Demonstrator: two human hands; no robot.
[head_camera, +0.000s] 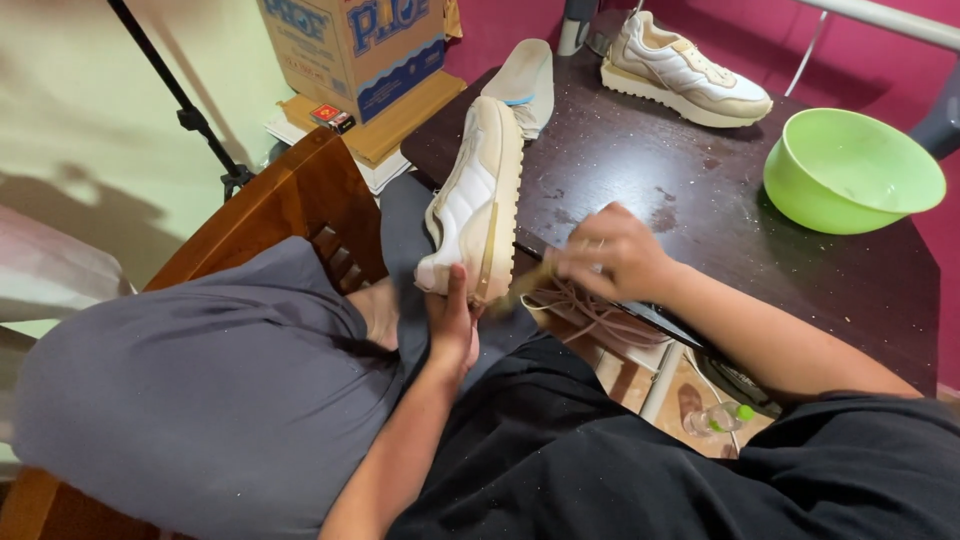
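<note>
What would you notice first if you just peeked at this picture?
Probably the cream sneaker in the middle, held at its heel by the left hand while the right hand works a blurred tool beside its sole. Next, the bright green bowl at the dark table's right end, and a second sneaker at the far edge.

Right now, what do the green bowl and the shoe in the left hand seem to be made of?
Green bowl: probably plastic, with an even colour, a thin rim and a soft sheen.
Shoe held by the left hand: seemingly quilted synthetic or leather upper with a pale rubbery sole, matte and dusty.
</note>
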